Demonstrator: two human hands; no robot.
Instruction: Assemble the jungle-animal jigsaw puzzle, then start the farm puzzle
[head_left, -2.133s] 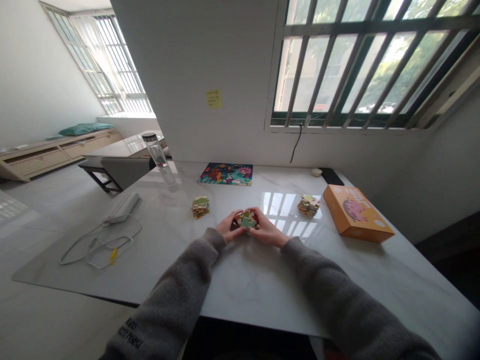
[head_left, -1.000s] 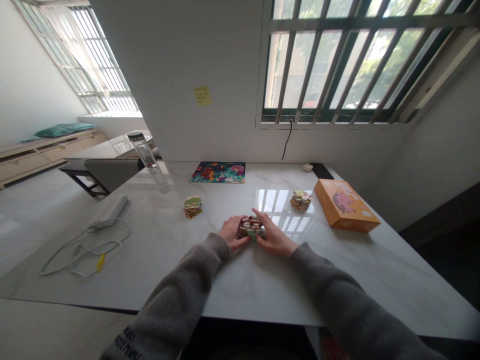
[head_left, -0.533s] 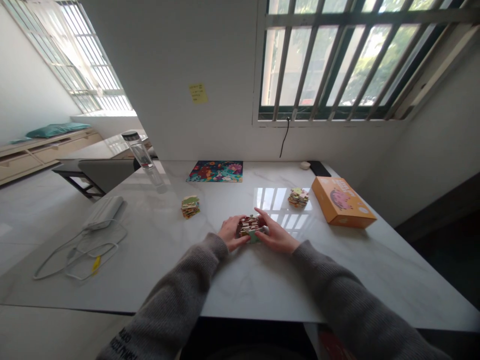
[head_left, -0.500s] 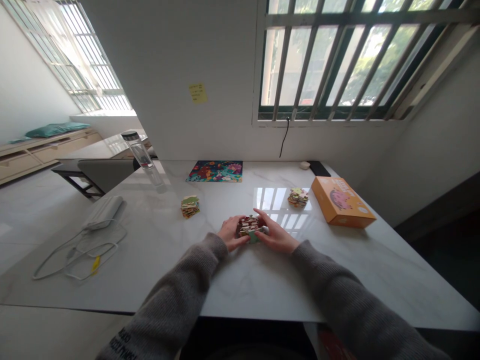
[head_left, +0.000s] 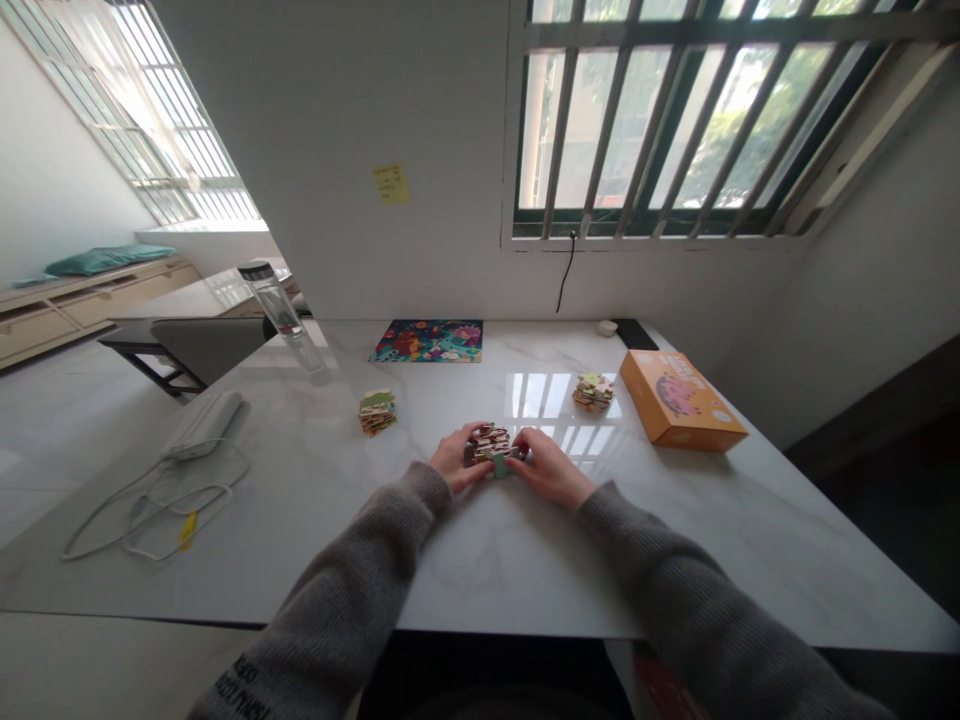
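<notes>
Between my hands, near the middle of the white marbled table, is a stack of jigsaw puzzle pieces point(head_left: 491, 443) with a green piece at its near side. My left hand point(head_left: 456, 460) is curled round the stack's left side, thumb along the near edge. My right hand point(head_left: 551, 465) pinches at its right side, fingers bent against the pieces. A second puzzle pile point(head_left: 377, 411) with a green top piece lies to the left. A third puzzle pile point(head_left: 593, 392) lies to the right, beyond my right hand.
An orange box point(head_left: 681, 402) stands on the right, with a black phone-like slab point(head_left: 636, 335) behind it. A colourful picture sheet point(head_left: 427, 341) lies at the back. On the left are a glass bottle point(head_left: 277, 305) and a pale device with a cable point(head_left: 201, 425).
My right hand's fingers have curled in closer to the stack, the raised index finger now bent down. The left hand stays round the stack. The view has shifted slightly.
</notes>
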